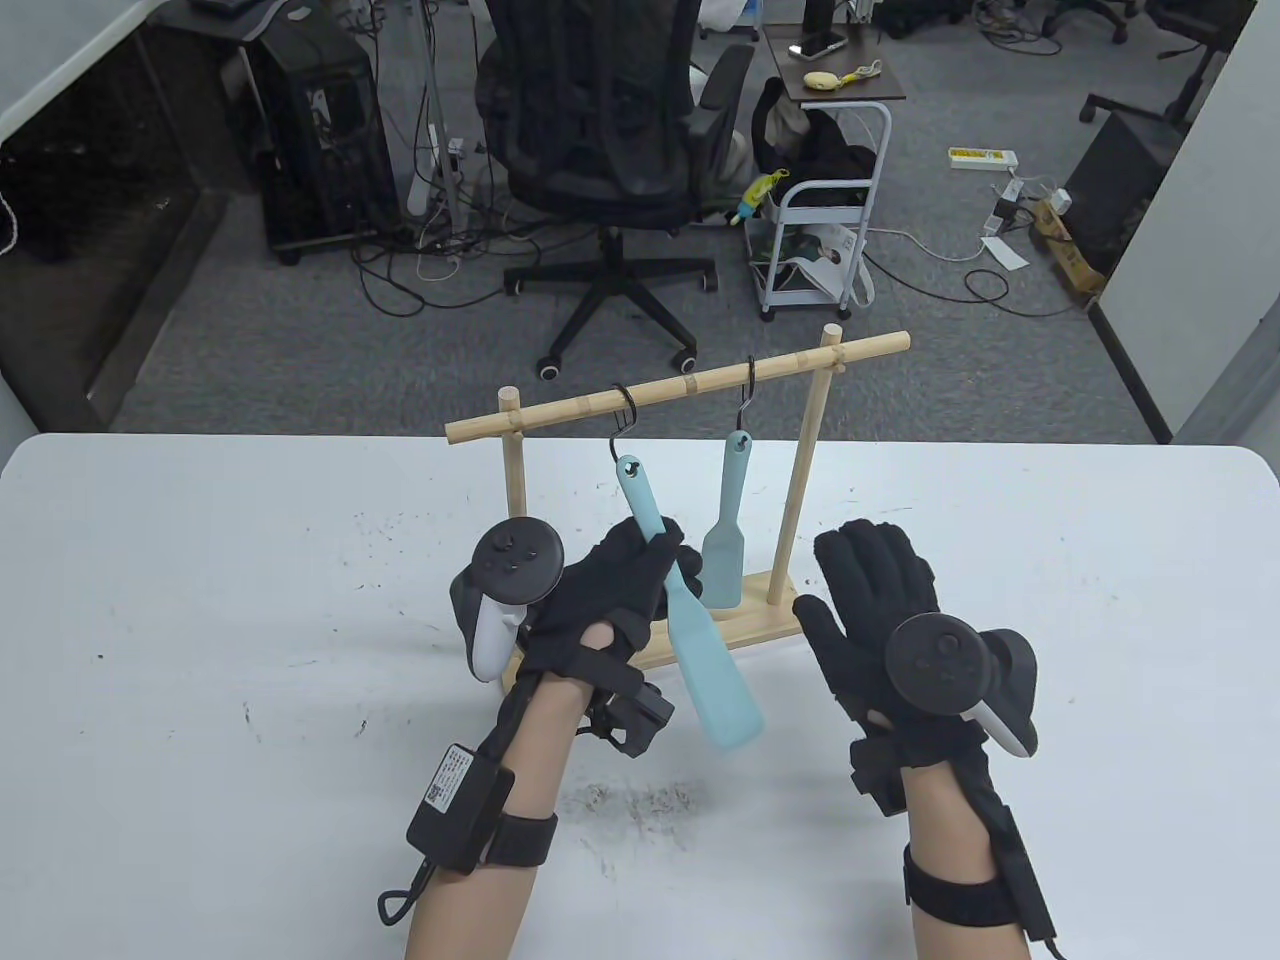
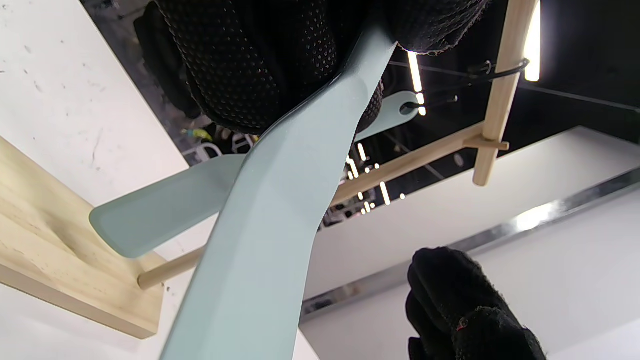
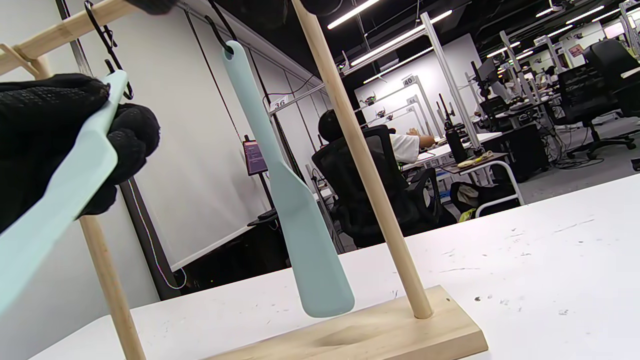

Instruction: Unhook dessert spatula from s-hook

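A wooden rack [image 1: 680, 385] stands on the white table with two black s-hooks. A light blue dessert spatula [image 1: 700, 650] hangs by its handle hole from the left s-hook [image 1: 622, 420], tilted toward me. My left hand [image 1: 615, 590] grips its handle; the grip also shows in the left wrist view [image 2: 280, 65] and the right wrist view [image 3: 60, 140]. A second blue spatula [image 1: 724, 545] hangs straight from the right s-hook [image 1: 746, 395], also in the right wrist view [image 3: 295, 210]. My right hand [image 1: 880, 600] is open and holds nothing, right of the rack's base.
The rack's wooden base [image 1: 740, 625] lies between my hands, its right post [image 1: 800, 480] just left of my right hand. Beyond the table's far edge stand an office chair [image 1: 610, 150] and a small cart [image 1: 820, 230].
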A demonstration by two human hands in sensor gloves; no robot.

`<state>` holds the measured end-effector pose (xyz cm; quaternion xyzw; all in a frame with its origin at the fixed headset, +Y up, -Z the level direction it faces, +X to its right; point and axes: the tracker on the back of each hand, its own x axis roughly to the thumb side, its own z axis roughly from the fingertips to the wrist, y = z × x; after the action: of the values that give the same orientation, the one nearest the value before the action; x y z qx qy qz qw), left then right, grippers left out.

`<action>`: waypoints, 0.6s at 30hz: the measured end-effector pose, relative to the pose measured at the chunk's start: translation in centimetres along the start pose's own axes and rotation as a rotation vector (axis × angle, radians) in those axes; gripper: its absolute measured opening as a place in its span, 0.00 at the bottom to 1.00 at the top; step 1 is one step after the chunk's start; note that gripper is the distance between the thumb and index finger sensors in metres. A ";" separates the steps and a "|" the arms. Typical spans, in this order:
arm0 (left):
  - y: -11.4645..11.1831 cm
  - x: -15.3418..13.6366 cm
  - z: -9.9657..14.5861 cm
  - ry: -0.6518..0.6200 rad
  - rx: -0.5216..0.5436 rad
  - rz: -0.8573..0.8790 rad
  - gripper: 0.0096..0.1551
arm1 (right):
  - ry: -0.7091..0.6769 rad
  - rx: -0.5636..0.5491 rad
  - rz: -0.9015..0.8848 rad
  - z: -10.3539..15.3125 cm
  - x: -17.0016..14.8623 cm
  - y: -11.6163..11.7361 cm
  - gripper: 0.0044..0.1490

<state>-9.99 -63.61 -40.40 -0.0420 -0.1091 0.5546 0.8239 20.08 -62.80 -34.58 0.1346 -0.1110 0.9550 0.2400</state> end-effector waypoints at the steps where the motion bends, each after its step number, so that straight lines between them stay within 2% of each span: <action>1: 0.0 0.0 0.0 -0.001 -0.001 -0.001 0.33 | 0.000 0.001 0.000 0.0 0.0 0.0 0.45; 18: -0.2 1.0 0.3 -0.030 -0.003 -0.031 0.34 | -0.001 0.001 0.000 0.0 0.0 0.0 0.45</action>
<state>-9.55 -62.80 -39.97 -0.0331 -0.1229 0.5422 0.8306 20.07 -62.81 -34.58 0.1350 -0.1108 0.9550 0.2397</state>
